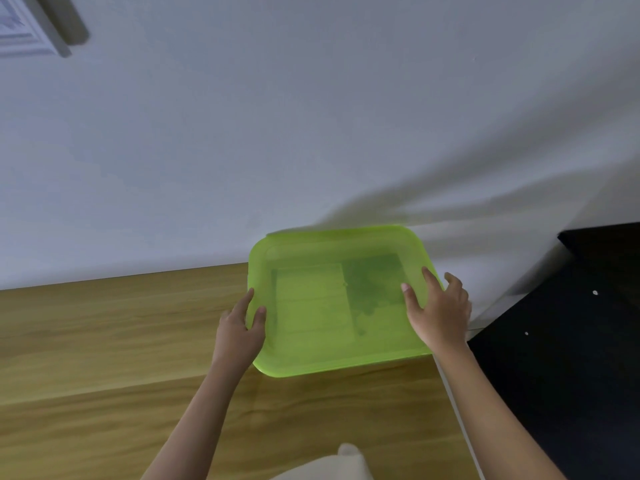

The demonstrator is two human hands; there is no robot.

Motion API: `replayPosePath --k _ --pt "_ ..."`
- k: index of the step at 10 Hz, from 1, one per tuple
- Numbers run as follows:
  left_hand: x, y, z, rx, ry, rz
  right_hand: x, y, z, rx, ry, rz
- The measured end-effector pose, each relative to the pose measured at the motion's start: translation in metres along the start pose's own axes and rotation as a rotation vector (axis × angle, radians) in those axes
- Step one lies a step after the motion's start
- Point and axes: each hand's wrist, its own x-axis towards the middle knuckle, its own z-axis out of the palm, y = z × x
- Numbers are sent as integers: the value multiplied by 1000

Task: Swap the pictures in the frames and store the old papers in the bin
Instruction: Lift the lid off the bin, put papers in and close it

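A translucent lime-green bin lid lies over the bin at the far right of the wooden table, against the wall. Through the lid I make out papers, one light and one with a dark picture. My left hand grips the lid's left edge, thumb on top and fingers along the side. My right hand lies on the lid's right side with fingers spread across the top and over the edge. A white picture frame hangs on the wall at the upper left, partly cut off.
The wooden table stretches left and toward me. A black piece of furniture stands right of the table. The white wall fills the upper view. A pale cloth shape shows at the bottom edge.
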Motion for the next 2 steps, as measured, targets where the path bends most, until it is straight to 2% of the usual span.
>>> replayPosePath --k 2 --pt "-8 -17 -9 -107 98 -42 0 -4 -1 51 66 -38"
